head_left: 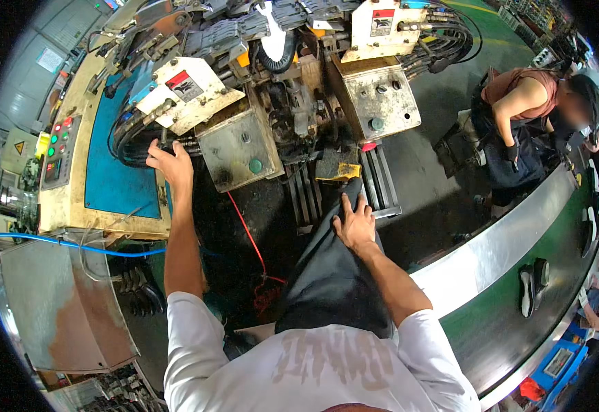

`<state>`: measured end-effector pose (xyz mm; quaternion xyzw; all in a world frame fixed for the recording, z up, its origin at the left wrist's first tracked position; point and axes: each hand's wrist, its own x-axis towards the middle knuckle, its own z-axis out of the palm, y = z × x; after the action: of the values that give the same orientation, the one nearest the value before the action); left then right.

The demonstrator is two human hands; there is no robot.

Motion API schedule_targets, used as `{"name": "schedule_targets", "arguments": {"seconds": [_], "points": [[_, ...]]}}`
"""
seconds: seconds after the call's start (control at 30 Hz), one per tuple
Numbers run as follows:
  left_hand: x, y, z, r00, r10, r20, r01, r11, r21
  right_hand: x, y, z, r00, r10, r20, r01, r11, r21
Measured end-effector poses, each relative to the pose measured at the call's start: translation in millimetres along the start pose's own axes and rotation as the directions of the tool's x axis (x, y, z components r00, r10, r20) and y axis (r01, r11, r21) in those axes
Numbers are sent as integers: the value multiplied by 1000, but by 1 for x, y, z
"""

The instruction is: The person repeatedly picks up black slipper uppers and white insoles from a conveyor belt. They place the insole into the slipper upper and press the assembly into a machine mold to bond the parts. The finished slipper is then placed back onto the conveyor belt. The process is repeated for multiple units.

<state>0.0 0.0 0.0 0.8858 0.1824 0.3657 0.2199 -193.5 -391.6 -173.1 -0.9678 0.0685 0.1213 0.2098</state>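
Note:
My left hand [170, 163] reaches up to a bundle of black hoses [135, 147] beside the machine's left side. Its fingers are bent and apart, and I see nothing held in them. On my dark-trousered leg [334, 254] rests my right hand [356, 223], fingers spread and nothing in them. Ahead, a black shoe with a white upper part [274, 47] sits in the middle of the machine. Two worn metal boxes with green buttons, the left box [234, 147] and the right box [378, 103], flank the machine's centre. A yellow-edged pedal [341, 172] lies just beyond my knee.
A control panel [59, 151] with lit buttons stands at left, above a blue hose [73, 244]. On the right runs a green conveyor [491, 336] with a metal edge, carrying a pair of shoes [531, 285]. A seated co-worker [526, 103] bends beside it.

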Motion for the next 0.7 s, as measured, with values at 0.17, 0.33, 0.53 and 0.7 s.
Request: {"name": "schedule_targets", "arguments": {"seconds": [0.17, 0.33, 0.53, 0.7], "points": [[-4, -10, 14, 992, 46, -120, -49, 999, -19, 0, -6, -6, 1000, -21, 6, 21, 999, -28], [0, -14, 22, 979, 99, -181, -108, 993, -39, 7, -5, 1, 1000, -18, -18, 18, 1000, 11], [-1, -11, 23, 983, 85, -160, -95, 994, -59, 9, -9, -8, 1000, 2, 15, -3, 1000, 29], [3, -23, 26, 967, 151, -203, -164, 985, -48, 8, -9, -10, 1000, 0, 6, 0, 1000, 29]]}}
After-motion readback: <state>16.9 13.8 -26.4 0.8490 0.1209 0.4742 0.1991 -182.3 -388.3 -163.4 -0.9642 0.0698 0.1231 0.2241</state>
